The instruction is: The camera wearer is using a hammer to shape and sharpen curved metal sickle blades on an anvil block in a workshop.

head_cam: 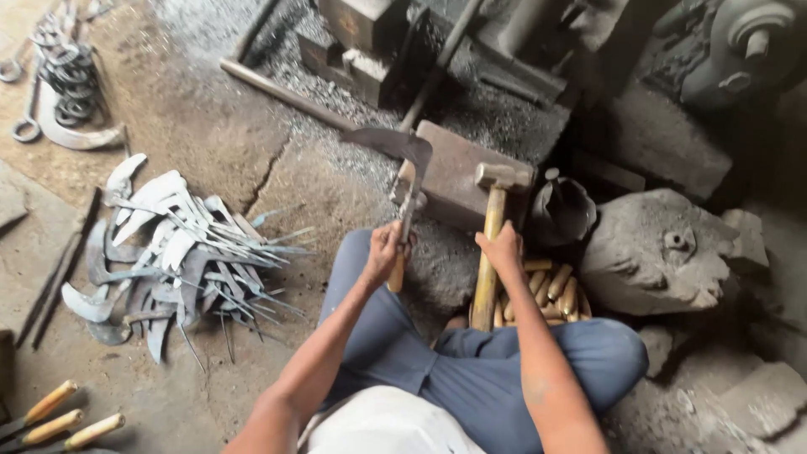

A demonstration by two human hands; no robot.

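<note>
My left hand (384, 250) grips the wooden handle of a sickle (402, 151), whose curved dark blade stands up over a rusty iron block (454, 172). My right hand (502, 248) is closed around the long wooden shaft of a hammer (502, 176), and the hammer's head rests on the block's right end. I sit cross-legged in blue trousers behind the block.
A heap of bare sickle blades (172, 252) lies on the floor to the left. Several wooden handles (551, 290) are piled by my right knee. Three finished tools (59, 416) lie at the bottom left, a big stone (656, 252) sits right, and metal rings (67, 76) sit top left.
</note>
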